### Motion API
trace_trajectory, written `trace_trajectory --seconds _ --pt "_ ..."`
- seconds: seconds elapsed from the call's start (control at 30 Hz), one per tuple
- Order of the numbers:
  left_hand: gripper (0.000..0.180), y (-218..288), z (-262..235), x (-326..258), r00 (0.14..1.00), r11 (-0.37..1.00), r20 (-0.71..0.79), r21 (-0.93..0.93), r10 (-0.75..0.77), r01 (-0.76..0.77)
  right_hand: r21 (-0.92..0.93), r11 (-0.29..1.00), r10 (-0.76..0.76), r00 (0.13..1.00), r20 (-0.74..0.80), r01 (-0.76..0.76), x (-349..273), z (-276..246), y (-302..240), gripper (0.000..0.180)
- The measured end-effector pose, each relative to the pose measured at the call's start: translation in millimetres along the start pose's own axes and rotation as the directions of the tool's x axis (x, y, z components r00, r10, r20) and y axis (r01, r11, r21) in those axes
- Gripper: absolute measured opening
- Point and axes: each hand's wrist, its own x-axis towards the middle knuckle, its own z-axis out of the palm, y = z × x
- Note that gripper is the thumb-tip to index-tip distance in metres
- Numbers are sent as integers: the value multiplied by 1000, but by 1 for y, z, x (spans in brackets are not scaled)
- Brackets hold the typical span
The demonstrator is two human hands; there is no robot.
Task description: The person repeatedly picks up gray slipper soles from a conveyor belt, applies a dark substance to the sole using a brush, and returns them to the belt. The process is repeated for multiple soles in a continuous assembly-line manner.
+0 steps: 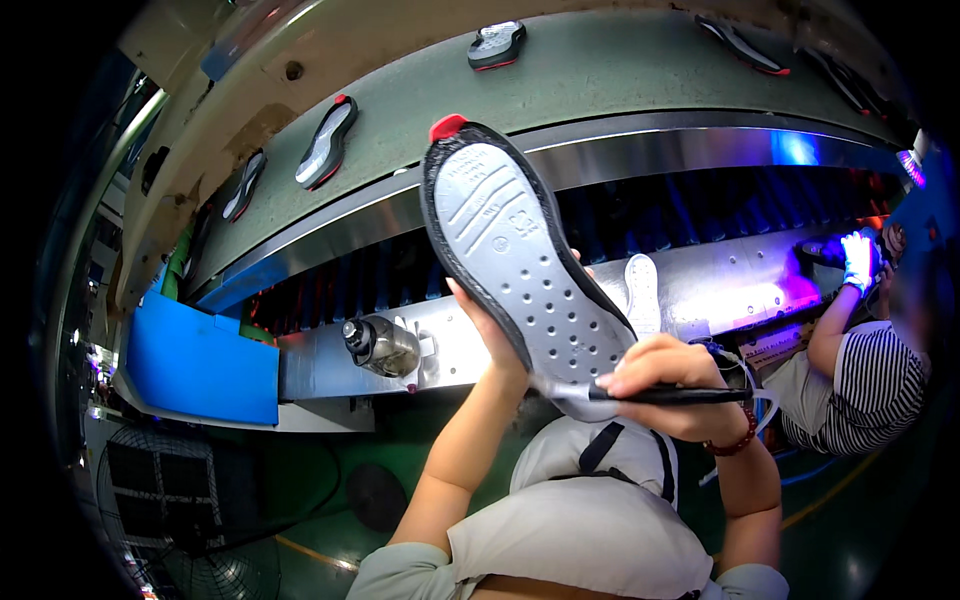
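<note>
A large shoe sole [510, 240] with a pale grey dotted inner face, a black rim and a red tip is held up before me, its red end pointing away. My left hand [492, 325] grips it by its left edge, some fingertips showing past the right edge. In my right hand [668, 378] is a black-handled brush [690, 395], pinched near its front, and a clear tube runs by its back end. The brush's bristles touch or nearly touch the sole's near end; they are blurred. A red bead bracelet circles my right wrist.
Beyond lies a green conveyor belt [620, 80] carrying several soles, one being a grey sole [325, 142]. On the metal ledge [465, 345] stand a clear bottle [382, 345] and a white insole-shaped piece [642, 290]. A co-worker in a striped sleeve [875, 375] works at right. A fan [165, 490] stands lower left.
</note>
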Motion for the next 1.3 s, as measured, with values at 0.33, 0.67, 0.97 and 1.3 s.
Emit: trace_trajectory --seconds 0.33,0.67,0.97,1.3 --pt "95 10 8 0 999 998 51 -67 17 -14 220 970 87 991 103 -108 -18 -12 4 23" --pt "101 9 0 2 973 979 -223 204 67 -21 497 860 80 993 88 -114 -30 -19 32 18" --pt "75 -30 -5 -43 978 997 -200 47 -55 66 727 666 374 918 -129 -169 -29 22 36 18" --pt "44 22 17 -34 782 833 -326 -35 -531 552 124 982 109 966 234 -141 -4 -12 16 20"
